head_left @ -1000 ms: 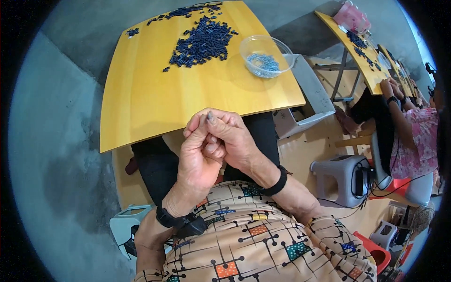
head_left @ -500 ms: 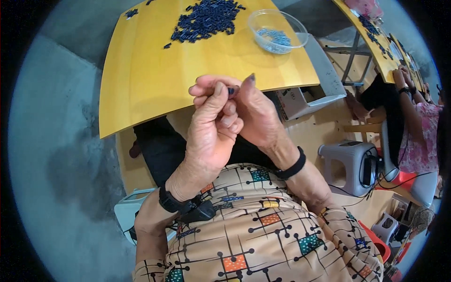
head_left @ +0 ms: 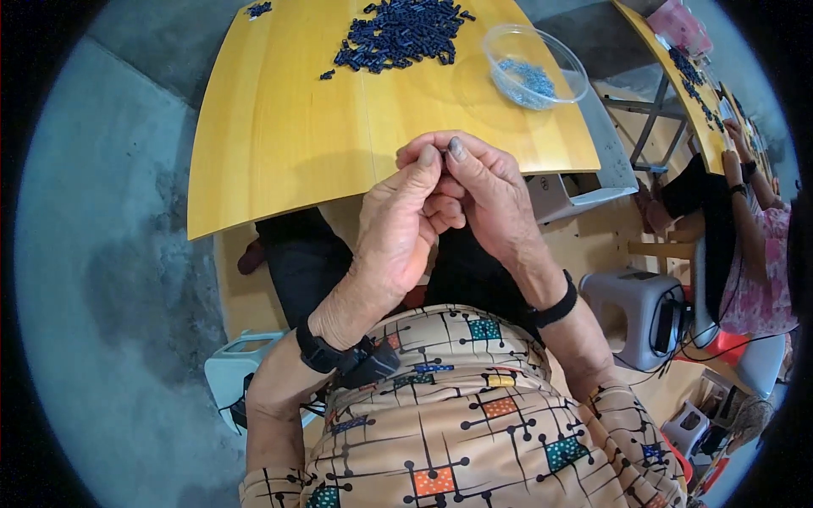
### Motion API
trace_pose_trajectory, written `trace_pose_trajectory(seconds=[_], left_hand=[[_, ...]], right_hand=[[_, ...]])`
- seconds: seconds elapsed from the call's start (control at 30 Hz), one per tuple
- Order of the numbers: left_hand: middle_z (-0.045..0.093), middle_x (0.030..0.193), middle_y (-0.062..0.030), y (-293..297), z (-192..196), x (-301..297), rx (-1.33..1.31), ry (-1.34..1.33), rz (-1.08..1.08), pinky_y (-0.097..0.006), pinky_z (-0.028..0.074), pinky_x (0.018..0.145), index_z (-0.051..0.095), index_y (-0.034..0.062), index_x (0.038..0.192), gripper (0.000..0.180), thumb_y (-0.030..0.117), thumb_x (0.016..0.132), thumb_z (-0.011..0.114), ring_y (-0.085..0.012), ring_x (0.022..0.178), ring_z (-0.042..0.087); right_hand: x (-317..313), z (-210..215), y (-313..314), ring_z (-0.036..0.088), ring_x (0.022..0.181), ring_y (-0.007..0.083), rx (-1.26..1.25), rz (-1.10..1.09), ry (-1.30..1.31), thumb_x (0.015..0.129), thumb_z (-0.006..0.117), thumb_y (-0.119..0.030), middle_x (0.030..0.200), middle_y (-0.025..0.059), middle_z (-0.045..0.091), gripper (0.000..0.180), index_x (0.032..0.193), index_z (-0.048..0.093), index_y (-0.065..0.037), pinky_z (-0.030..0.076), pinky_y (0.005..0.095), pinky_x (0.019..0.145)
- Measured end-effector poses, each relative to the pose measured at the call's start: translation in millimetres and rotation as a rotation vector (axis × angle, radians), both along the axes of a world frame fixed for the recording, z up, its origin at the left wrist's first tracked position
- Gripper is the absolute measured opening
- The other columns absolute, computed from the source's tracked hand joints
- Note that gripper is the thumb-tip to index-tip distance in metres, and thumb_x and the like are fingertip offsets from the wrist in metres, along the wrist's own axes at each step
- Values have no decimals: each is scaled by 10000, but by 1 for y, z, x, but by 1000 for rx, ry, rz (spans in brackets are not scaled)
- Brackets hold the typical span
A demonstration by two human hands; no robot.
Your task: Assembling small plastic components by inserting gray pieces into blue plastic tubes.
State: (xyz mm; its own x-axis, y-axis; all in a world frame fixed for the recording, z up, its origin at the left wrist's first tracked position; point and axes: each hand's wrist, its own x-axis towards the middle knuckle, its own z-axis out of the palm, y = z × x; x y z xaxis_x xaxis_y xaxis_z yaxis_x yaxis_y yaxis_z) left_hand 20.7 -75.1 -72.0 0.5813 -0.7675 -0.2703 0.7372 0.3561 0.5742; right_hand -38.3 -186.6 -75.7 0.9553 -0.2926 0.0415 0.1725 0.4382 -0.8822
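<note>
Just in front of the table's near edge, my two hands meet with thumb tips close together. My left hand (head_left: 400, 222) is closed, thumb and fingers pinching a small dark blue piece, of which only a dark sliver shows between the thumbs. From the other side, my right hand (head_left: 498, 199) presses thumb and curled forefinger at the same spot; its thumb tip is stained dark. Fingers hide most of the piece. Beyond my hands, a heap of small dark blue plastic pieces (head_left: 402, 35) lies on the yellow table (head_left: 288, 127).
A clear round tub (head_left: 579, 85) of small silvery parts (head_left: 527, 80) stands at the table's right. A few dark pieces (head_left: 258, 9) lie at the far left corner. Below the right edge is an open grey box (head_left: 593, 199). Another person (head_left: 758, 254) works at a second table, right.
Both hands have shifted right in the picture, as has the table. My right thumb has come down beside the left one, covering the dark piece that showed before.
</note>
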Motion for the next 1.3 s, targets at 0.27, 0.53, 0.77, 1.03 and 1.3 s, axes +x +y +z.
trace_pose_trajectory(seconds=[0.27, 0.53, 0.77, 1.03, 1.3], left_hand=[[636, 762, -37, 5, -2, 47, 458, -1294, 361, -211, 473, 549, 679, 1, 891, 183, 13, 713, 722, -89, 580, 573], [568, 685, -49, -17, -19, 69, 516, -1585, 445, -270, 468, 515, 699, 46, 829, 216, 31, 620, 752, -148, 590, 575], [571, 650, -72, -21, -34, 75, 490, -1505, 447, -314, 468, 542, 668, 27, 751, 146, 23, 619, 731, -222, 602, 583], [568, 636, -40, -22, -41, 80, 575, -1572, 461, -348, 430, 581, 662, 60, 686, 123, 65, 589, 737, -223, 643, 543], [528, 617, 4, -19, -44, 82, 655, -1644, 478, -368, 351, 709, 623, 99, 603, 100, 69, 576, 714, -195, 697, 502]], right_hand=[[23, 5, -29, 571, 863, 110, -220, -19, 150, 925, 499, -356, 863, 54, 633, 375, 956, 645, -12, 441, 242, 758], [39, 3, -34, 517, 655, 55, -269, 52, 308, 918, 524, -298, 782, 22, 629, 329, 953, 647, 5, 413, 186, 578], [55, 5, -42, 540, 649, 87, -611, -111, 339, 912, 536, -260, 746, 37, 617, 324, 1010, 630, 35, 430, 223, 571], [96, -2, -44, 612, 781, 285, -1538, -399, -48, 814, 589, -128, 878, 126, 623, 170, 916, 611, 7, 505, 364, 672], [105, -15, -38, 607, 755, 291, -1591, -243, 52, 814, 587, -161, 809, 100, 607, 167, 947, 600, -61, 505, 382, 627]])
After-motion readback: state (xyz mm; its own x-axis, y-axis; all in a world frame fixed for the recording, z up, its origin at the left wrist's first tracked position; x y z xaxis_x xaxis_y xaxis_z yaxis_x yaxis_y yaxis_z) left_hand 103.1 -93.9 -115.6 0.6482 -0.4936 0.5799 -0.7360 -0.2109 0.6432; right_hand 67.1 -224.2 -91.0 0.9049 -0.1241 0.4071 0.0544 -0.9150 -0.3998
